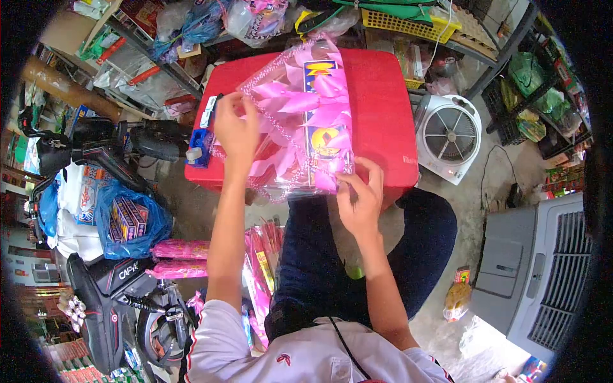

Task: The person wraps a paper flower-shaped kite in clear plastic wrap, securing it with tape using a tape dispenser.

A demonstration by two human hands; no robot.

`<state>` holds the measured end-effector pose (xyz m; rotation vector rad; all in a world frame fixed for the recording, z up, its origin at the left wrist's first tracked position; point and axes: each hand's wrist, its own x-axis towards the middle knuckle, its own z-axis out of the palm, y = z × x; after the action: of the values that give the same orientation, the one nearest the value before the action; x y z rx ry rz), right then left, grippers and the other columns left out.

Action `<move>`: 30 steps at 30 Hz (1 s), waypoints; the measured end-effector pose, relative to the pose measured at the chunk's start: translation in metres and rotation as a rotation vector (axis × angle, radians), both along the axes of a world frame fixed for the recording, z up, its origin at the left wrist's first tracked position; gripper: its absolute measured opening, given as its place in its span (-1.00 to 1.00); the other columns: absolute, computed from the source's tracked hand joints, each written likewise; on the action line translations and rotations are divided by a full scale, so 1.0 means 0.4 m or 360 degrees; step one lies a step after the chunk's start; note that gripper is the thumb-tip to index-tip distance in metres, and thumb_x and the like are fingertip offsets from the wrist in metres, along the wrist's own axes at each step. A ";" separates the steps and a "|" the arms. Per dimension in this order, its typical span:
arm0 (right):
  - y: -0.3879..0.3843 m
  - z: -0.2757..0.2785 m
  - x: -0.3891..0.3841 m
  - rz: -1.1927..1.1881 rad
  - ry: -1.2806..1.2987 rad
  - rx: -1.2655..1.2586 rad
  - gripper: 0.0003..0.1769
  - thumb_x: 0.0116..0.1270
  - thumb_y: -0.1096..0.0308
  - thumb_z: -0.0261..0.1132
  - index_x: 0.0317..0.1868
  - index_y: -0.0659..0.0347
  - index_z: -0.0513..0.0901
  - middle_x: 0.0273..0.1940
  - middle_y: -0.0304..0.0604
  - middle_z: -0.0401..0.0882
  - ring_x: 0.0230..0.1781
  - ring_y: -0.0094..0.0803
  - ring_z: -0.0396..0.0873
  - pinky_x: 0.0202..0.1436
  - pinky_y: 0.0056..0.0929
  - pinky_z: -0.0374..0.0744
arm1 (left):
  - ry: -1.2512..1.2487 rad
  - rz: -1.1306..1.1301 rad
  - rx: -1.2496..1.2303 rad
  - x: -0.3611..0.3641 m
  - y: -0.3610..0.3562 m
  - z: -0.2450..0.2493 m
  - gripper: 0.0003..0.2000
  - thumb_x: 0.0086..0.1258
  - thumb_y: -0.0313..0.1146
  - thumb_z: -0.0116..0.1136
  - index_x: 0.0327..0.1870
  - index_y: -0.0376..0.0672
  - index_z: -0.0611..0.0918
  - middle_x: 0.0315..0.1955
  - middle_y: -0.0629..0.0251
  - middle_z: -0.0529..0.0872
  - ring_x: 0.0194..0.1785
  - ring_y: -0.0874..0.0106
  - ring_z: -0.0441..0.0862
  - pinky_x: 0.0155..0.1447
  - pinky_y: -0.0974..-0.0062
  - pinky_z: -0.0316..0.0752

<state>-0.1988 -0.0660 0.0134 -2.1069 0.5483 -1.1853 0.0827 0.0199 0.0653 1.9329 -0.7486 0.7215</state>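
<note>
A package in clear wrap (pixel 262 167) with pink ribbon bows (pixel 329 89), pink tinsel trim and a dark blue and yellow printed box (pixel 317 137) lies on a red stool-like top (pixel 383 96). My right hand (pixel 361 198) pinches the wrap at the package's near right corner. My left hand (pixel 236 131) is over the package's left side, fingers curled; what they hold, if anything, is hidden. Just left of it, on the red top's edge, sits a blue tape dispenser (pixel 199 150). A small white-labelled item (pixel 208 112) lies above the dispenser.
A white box fan (pixel 449 137) stands at right, with a grey air cooler (pixel 536 268) nearer. Loaded shelves with a yellow basket (pixel 408 25) are behind. A motorbike (pixel 115 274), a blue bag (pixel 131 223) and pink packages (pixel 182 258) are at left.
</note>
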 end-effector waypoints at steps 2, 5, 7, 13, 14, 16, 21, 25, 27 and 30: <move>0.000 -0.003 0.003 0.0008 -0.0001 0.0005 -0.71 0.12 0.53 0.44 -0.10 0.17 0.83 0.18 0.07 0.61 0.20 0.09 0.55 0.29 -0.03 0.52 | -0.0162 -0.0353 0.0260 -0.081 -0.011 0.029 -0.72 0.48 -0.18 0.36 -0.15 -0.27 0.78 -0.32 0.04 0.82 -0.12 0.08 0.79 -0.03 0.19 0.60; 0.004 -0.004 0.004 0.0017 0.0025 0.0005 -0.71 0.12 0.53 0.44 -0.10 0.18 0.82 0.19 0.08 0.60 0.21 0.10 0.55 0.29 -0.04 0.52 | 0.0131 -0.0426 0.0582 -0.165 -0.036 0.026 -0.61 0.51 -0.05 0.32 -0.18 -0.30 0.79 -0.30 -0.01 0.84 -0.13 0.05 0.80 -0.02 0.16 0.61; 0.007 -0.005 0.003 0.0021 0.0026 -0.0017 -0.71 0.13 0.53 0.44 -0.09 0.18 0.82 0.20 0.09 0.60 0.21 0.10 0.55 0.29 -0.04 0.52 | 0.0636 -0.0389 0.0640 -0.158 -0.059 -0.002 -0.51 0.52 0.06 0.28 -0.19 -0.33 0.80 -0.29 -0.06 0.84 -0.15 0.00 0.81 -0.02 0.12 0.62; 0.001 -0.005 0.001 0.0057 0.0024 -0.0012 -0.71 0.16 0.53 0.43 -0.07 0.19 0.82 0.23 0.12 0.59 0.24 0.10 0.55 0.32 -0.03 0.52 | 0.0878 -0.0332 0.0585 -0.175 -0.047 -0.031 -0.37 0.48 0.22 0.28 -0.17 -0.38 0.78 -0.34 -0.15 0.82 -0.21 -0.04 0.84 -0.08 0.10 0.65; 0.000 -0.008 0.000 0.0061 0.0025 -0.0002 -0.71 0.16 0.53 0.42 -0.06 0.19 0.82 0.23 0.12 0.59 0.25 0.10 0.55 0.33 -0.03 0.52 | 0.0825 -0.0228 0.0625 -0.208 -0.020 -0.011 -0.38 0.46 0.20 0.31 -0.16 -0.39 0.78 -0.34 -0.15 0.83 -0.19 -0.05 0.84 -0.08 0.10 0.66; 0.001 -0.011 -0.003 0.0072 0.0024 0.0044 -0.70 0.17 0.53 0.42 -0.05 0.19 0.82 0.23 0.13 0.59 0.27 0.11 0.55 0.35 -0.03 0.51 | 0.0834 -0.0142 0.0660 -0.261 0.034 -0.004 -0.38 0.42 0.21 0.36 -0.14 -0.39 0.76 -0.35 -0.12 0.83 -0.20 -0.04 0.84 -0.09 0.10 0.67; 0.011 -0.016 0.000 0.0082 0.0008 0.0093 -0.68 0.18 0.54 0.41 -0.03 0.19 0.83 0.23 0.15 0.58 0.28 0.12 0.55 0.35 -0.04 0.52 | 0.0961 -0.0472 0.0363 -0.291 0.082 -0.104 -0.65 0.49 -0.13 0.45 -0.24 -0.32 0.76 -0.40 0.18 0.82 -0.30 0.40 0.78 -0.20 0.35 0.61; 0.012 -0.010 -0.001 0.0101 0.0027 0.0067 -0.68 0.18 0.55 0.40 -0.03 0.21 0.82 0.23 0.16 0.58 0.27 0.13 0.56 0.34 -0.04 0.53 | 0.1383 -0.0682 0.0320 -0.276 0.087 -0.119 -0.80 0.51 -0.35 0.42 -0.15 -0.34 0.74 -0.34 0.25 0.80 -0.28 0.56 0.71 -0.18 0.47 0.59; 0.011 -0.009 -0.001 0.0102 0.0023 0.0067 -0.68 0.18 0.55 0.39 -0.03 0.21 0.82 0.24 0.16 0.58 0.26 0.13 0.56 0.34 -0.04 0.53 | 0.1261 -0.0682 0.0062 -0.278 0.078 -0.135 -0.79 0.50 -0.34 0.43 -0.11 -0.34 0.73 -0.31 0.23 0.80 -0.29 0.51 0.71 -0.17 0.44 0.60; 0.014 -0.011 0.003 0.0089 0.0021 0.0054 -0.68 0.17 0.55 0.40 -0.03 0.21 0.82 0.24 0.16 0.58 0.26 0.13 0.56 0.34 -0.04 0.53 | 0.0569 -0.0314 -0.0103 -0.284 0.046 -0.118 -0.77 0.47 -0.33 0.44 -0.08 -0.34 0.73 -0.25 0.19 0.81 -0.27 0.42 0.73 -0.13 0.39 0.62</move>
<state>-0.1978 -0.0605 0.0090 -2.0894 0.5082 -1.1241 -0.0308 0.0381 0.0182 1.8306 -0.6703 0.2651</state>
